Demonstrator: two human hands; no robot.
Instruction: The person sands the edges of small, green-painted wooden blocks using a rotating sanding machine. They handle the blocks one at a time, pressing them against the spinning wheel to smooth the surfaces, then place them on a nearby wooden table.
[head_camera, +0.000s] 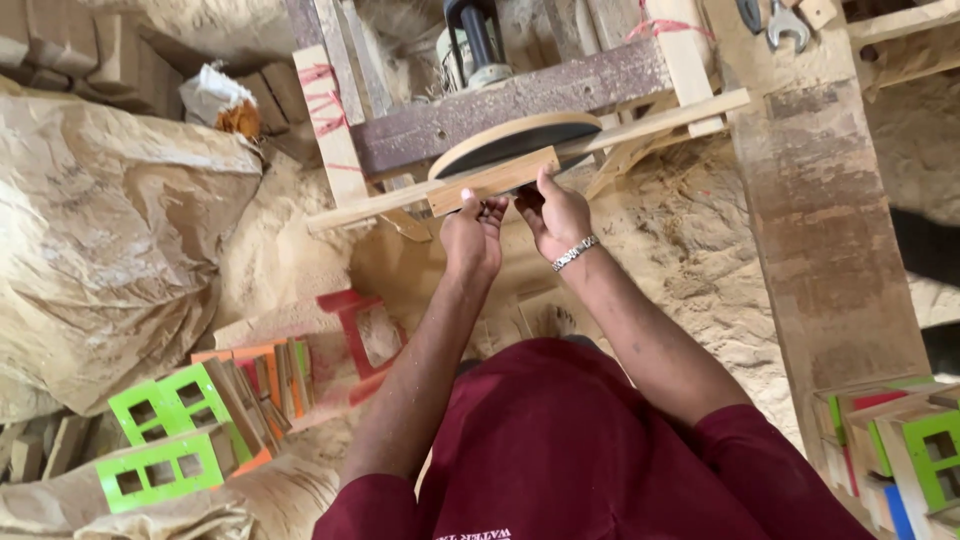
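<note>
The left hand (472, 232) is pinching the near edge of a short wooden strip (493, 180) from below, thumb and fingertips closed on it, and the right hand (556, 213), wearing a metal bracelet (574, 252) at the wrist, is gripping the same strip just to its right, at about three o'clock from the left hand, fingers curled over the wood. Both hands are holding it close together near its middle, likely so the piece is staying steady and level against the sanding disc (517, 142), which is sitting directly beyond the strip at twelve o'clock. The strip is lying with its long axis running from roughly eight o'clock up to two o'clock, its right end tilted slightly higher and pointing toward the upper right, its long face turned to the disc's edge. A thin wooden rail (640, 125) is running along the same slant under the disc, seemingly serving as a rest for the work. Beyond that, a dark beam (560, 92) is carrying the motor (468, 45). At eight o'clock from the hands, green window-cut blocks (165, 440) are piling up beside orange and red pieces on the sawdust floor (690, 240), and more painted blocks (900, 450) are stacked at four o'clock.
</note>
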